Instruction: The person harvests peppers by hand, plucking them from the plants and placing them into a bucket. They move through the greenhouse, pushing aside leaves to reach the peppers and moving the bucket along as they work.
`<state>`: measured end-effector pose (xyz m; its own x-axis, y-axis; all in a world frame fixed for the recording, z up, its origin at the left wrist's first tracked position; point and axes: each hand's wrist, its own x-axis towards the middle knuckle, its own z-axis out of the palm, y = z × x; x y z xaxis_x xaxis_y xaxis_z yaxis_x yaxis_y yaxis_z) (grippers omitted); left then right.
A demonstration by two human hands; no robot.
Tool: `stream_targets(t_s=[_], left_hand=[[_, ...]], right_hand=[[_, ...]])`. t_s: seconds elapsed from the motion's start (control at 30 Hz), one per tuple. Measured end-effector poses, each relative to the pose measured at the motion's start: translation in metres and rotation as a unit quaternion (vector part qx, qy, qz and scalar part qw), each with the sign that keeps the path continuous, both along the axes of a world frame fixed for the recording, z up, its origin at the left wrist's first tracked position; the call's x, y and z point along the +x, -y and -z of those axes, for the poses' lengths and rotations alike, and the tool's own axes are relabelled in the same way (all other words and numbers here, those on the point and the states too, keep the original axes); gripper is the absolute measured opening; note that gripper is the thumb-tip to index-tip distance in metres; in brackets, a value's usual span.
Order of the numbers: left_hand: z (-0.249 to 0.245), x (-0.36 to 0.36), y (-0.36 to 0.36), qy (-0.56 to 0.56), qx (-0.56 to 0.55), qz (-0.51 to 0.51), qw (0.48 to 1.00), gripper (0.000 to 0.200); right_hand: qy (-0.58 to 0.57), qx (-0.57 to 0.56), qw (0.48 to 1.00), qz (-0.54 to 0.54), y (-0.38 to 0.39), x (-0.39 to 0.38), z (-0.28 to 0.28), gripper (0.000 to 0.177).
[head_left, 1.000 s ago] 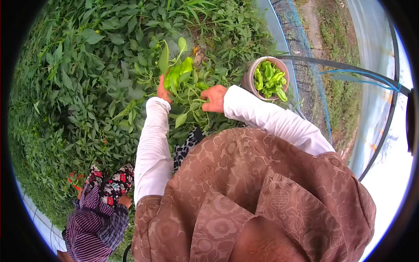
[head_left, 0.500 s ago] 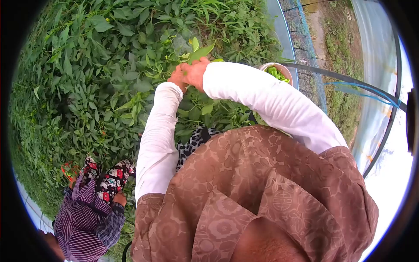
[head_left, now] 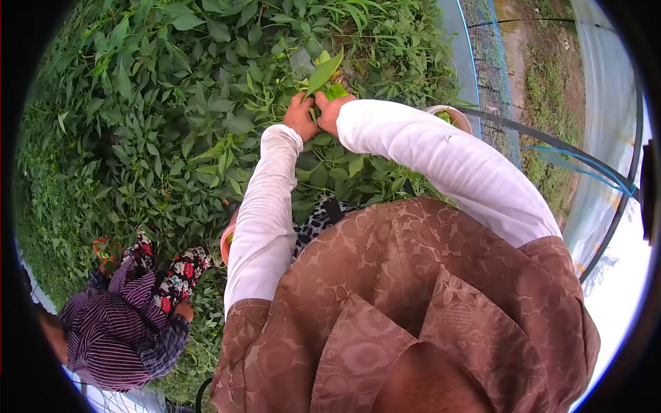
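Observation:
Both hands meet over the pepper plants [head_left: 206,131]. My left hand [head_left: 301,118] is closed, its fingertips pinched at the base of a broad pale-green leaf [head_left: 325,73]; what lies between them is hidden. Beside it, almost touching, my right hand [head_left: 332,114] has its fingers curled. Bright green peppers [head_left: 335,91] show at its far side and seem to be in its grip, though their full shape is covered. A bucket [head_left: 461,118] with green peppers in it stands to the right, partly behind my right sleeve.
A co-worker [head_left: 124,323] in a striped top and flowered trousers crouches among the plants at lower left. An orange-pink container rim [head_left: 226,242] shows beside my left sleeve. On the right are a black frame pipe [head_left: 551,127], blue netting [head_left: 506,89] and plastic sheeting [head_left: 602,89].
The hands have drawn slightly apart, and the broad leaf now stands more upright. My view has shifted a little, and a container rim has come into sight by my left sleeve.

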<state>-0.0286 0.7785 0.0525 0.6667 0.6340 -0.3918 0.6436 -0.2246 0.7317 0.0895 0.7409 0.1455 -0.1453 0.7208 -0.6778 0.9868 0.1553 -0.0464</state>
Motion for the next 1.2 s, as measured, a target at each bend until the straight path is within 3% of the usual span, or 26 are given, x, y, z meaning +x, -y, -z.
stream_targets(t_s=[0.03, 0.1, 0.13, 0.17, 0.23, 0.3, 0.37, 0.4, 0.47, 0.53, 0.6, 0.67, 0.7, 0.73, 0.77, 0.8, 0.87, 0.97, 1.0, 1.03, 1.07, 1.13, 1.2], left_hand=[[-0.004, 0.002, 0.000, 0.019, -0.002, -0.010, 1.000, 0.048], [0.005, 0.004, -0.004, 0.032, 0.024, -0.003, 0.999, 0.037], [0.010, 0.005, -0.004, 0.030, 0.019, -0.007, 0.999, 0.035], [0.007, 0.008, -0.004, 0.028, 0.016, -0.011, 0.999, 0.033], [0.000, 0.015, -0.003, -0.006, 0.016, 0.012, 1.000, 0.033], [-0.005, 0.024, 0.001, -0.043, 0.019, 0.033, 0.998, 0.032], [-0.006, 0.033, 0.012, -0.075, 0.054, 0.036, 0.995, 0.032], [-0.004, 0.036, 0.015, -0.074, 0.052, 0.040, 0.995, 0.032], [0.001, 0.042, 0.021, -0.097, 0.094, -0.017, 0.991, 0.034], [0.007, 0.031, 0.017, -0.067, 0.119, -0.041, 0.990, 0.038], [0.026, 0.018, 0.011, 0.006, 0.165, -0.023, 0.986, 0.042], [0.025, 0.010, 0.002, 0.030, 0.139, -0.018, 0.990, 0.037], [0.027, 0.009, -0.006, -0.032, 0.104, 0.009, 0.994, 0.034], [0.074, -0.011, -0.010, 0.100, 0.024, -0.076, 0.992, 0.032], [0.066, -0.009, -0.009, 0.155, 0.132, -0.020, 0.979, 0.033], [0.092, -0.020, -0.019, 0.146, 0.128, -0.004, 0.981, 0.033], [0.107, -0.024, -0.023, 0.211, -0.115, -0.137, 0.961, 0.033], [0.078, -0.013, -0.012, 0.215, -0.232, -0.238, 0.918, 0.023], [0.071, -0.010, -0.008, 0.206, -0.233, -0.238, 0.920, 0.021], [0.065, -0.010, -0.002, 0.174, -0.098, -0.150, 0.968, 0.018], [0.068, -0.012, 0.001, 0.219, -0.157, -0.215, 0.939, 0.017], [0.077, -0.025, -0.001, 0.134, 0.006, -0.105, 0.985, 0.018], [0.063, -0.007, 0.006, 0.108, -0.076, -0.147, 0.980, 0.021]], right_hand=[[0.073, -0.004, 0.996, -0.058, 0.001, 0.003, 0.000, 0.033], [0.086, -0.030, 0.996, -0.015, 0.005, 0.011, -0.009, 0.038], [0.040, -0.018, 0.986, 0.160, 0.007, 0.014, -0.006, 0.034], [-0.007, -0.004, 0.944, 0.329, 0.008, 0.018, -0.004, 0.031], [-0.038, -0.032, 0.949, 0.310, 0.019, 0.036, -0.003, 0.032], [0.007, -0.014, 1.000, 0.026, 0.034, 0.052, 0.006, 0.034], [-0.021, 0.046, 0.995, 0.084, 0.050, 0.059, 0.010, 0.029], [-0.028, 0.051, 0.971, 0.231, 0.054, 0.059, 0.008, 0.027], [-0.030, 0.055, 0.923, 0.380, 0.063, 0.071, -0.003, 0.024], [-0.092, -0.093, 0.978, 0.163, 0.080, 0.102, -0.035, 0.019], [-0.190, 0.008, 0.944, 0.271, 0.121, 0.127, -0.053, 0.022], [-0.231, 0.066, 0.889, 0.390, 0.163, 0.152, -0.056, 0.024], [-0.244, 0.075, 0.862, 0.439, 0.186, 0.164, -0.048, 0.025], [-0.256, 0.066, 0.817, 0.513, 0.210, 0.178, -0.041, 0.026], [-0.245, 0.063, 0.781, 0.571, 0.230, 0.191, -0.037, 0.028], [-0.204, 0.064, 0.763, 0.610, 0.249, 0.204, -0.033, 0.028], [-0.107, 0.100, 0.752, 0.642, 0.295, 0.235, -0.012, 0.028], [0.008, 0.129, 0.758, 0.639, 0.347, 0.280, 0.012, 0.026], [0.063, 0.145, 0.766, 0.623, 0.363, 0.292, 0.025, 0.026], [0.061, 0.142, 0.762, 0.629, 0.377, 0.307, 0.037, 0.026], [0.099, 0.121, 0.784, 0.600, 0.388, 0.320, 0.047, 0.026], [0.153, 0.064, 0.804, 0.571, 0.395, 0.337, 0.061, 0.027], [0.151, 0.032, 0.797, 0.584, 0.397, 0.355, 0.068, 0.026]])
